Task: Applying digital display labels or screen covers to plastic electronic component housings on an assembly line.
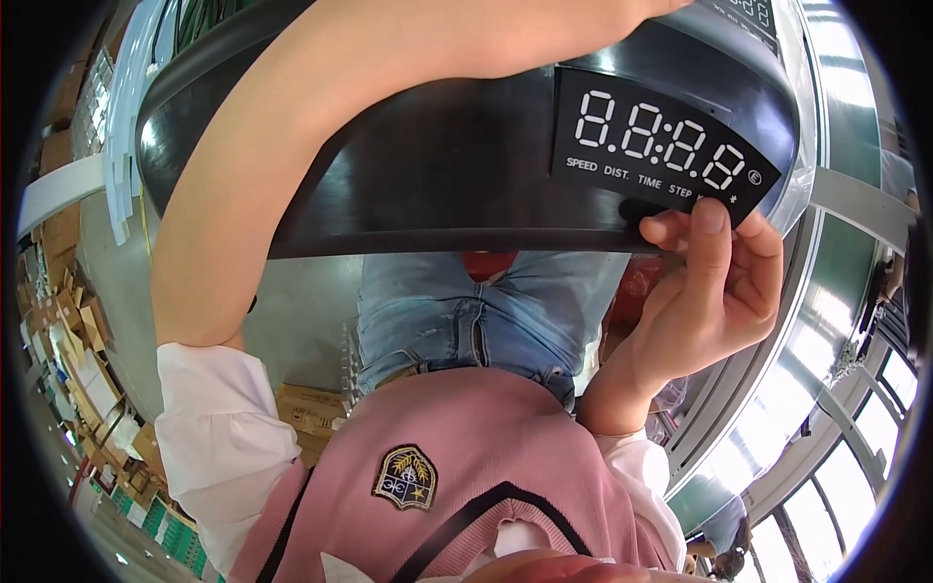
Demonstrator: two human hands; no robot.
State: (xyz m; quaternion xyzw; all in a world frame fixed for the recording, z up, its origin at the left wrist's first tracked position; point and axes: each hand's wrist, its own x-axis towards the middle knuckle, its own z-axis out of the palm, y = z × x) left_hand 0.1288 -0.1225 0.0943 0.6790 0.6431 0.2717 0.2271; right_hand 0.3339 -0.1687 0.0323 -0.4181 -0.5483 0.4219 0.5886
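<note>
A black, curved display sticker point(622, 146) with white segment digits and small lettering lies tilted over the right part of a glossy black plastic housing point(437, 165). My right hand point(724, 277) pinches its lower right edge, thumb on the printed face and the other fingers curled behind. My left forearm arches across the housing to the upper right. There my left hand point(622, 21) reaches past the sticker's upper edge; its fingers are cut off by the top of the picture, so what they touch cannot be seen.
Another dark panel with similar white digits point(746, 14) shows at the top right. Clear plastic film point(799, 185) hangs by the housing's right end. Metal rails point(865, 209) run along the right. Cardboard boxes point(92, 360) are piled at the left, and a carton point(311, 413) sits below.
</note>
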